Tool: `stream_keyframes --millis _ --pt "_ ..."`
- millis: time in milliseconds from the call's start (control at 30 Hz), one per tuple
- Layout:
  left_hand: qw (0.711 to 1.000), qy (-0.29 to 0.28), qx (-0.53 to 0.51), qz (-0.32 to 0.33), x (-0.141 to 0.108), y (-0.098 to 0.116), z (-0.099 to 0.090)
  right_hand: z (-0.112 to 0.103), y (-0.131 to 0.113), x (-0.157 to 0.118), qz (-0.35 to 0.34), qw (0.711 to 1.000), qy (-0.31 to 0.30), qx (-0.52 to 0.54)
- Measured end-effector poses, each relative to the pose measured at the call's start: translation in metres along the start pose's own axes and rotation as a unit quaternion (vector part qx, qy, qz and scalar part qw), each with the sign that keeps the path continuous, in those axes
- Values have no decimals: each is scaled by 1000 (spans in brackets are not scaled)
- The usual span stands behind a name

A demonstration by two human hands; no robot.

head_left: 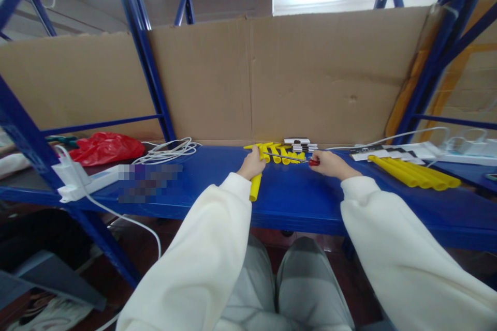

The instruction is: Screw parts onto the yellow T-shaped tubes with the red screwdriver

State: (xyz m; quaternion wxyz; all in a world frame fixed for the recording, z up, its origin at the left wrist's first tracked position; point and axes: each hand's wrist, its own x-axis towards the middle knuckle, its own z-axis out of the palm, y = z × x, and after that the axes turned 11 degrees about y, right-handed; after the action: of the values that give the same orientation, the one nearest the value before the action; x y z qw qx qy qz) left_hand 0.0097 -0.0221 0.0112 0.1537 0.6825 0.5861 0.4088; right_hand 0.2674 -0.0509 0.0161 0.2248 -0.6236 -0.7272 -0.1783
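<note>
My left hand (252, 163) is closed around a yellow tube-shaped piece (254, 189), whose lower end sticks out below the fist. In my right hand (330, 164) is the dark red handle of a screwdriver (314, 162). Its long metal shaft runs leftward to the yellow fitting at the top of my left hand; whether the tip sits inside it is too small to tell. Just behind the shaft lie several yellow T-shaped pieces (285, 154) in a row. Black-and-white printed packs (301, 145) are stacked behind these, by the cardboard.
Several yellow tubes (413, 171) lie to the right on printed paper (388, 152). Leftward are a white power strip (99, 180), coiled white cable (171, 152) and a red plastic bag (106, 148). A cardboard wall (310, 77) closes the back of the blue table (217, 176), between blue posts.
</note>
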Motion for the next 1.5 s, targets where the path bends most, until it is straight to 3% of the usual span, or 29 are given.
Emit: stream_keyframes --millis 267,533,800,1000,1267,1500 --pt "1000 -9 14 -5 0 1 0 0 1 1 9 999 -29 40" --pt "999 -9 36 9 0 0 1 -2 0 0 10 1000 -4 -1" --pt "1000 -4 11 1 1 -2 2 1 0 1 4 998 -22 60" --pt "1000 0 9 0 2 -3 3 -3 -3 -1 23 1000 13 11" --pt "1000 -5 -2 -3 0 0 2 0 -2 0 7 998 -47 52" --pt "1000 -10 -6 -8 -1 1 1 -3 -4 -1 8 1000 -23 12"
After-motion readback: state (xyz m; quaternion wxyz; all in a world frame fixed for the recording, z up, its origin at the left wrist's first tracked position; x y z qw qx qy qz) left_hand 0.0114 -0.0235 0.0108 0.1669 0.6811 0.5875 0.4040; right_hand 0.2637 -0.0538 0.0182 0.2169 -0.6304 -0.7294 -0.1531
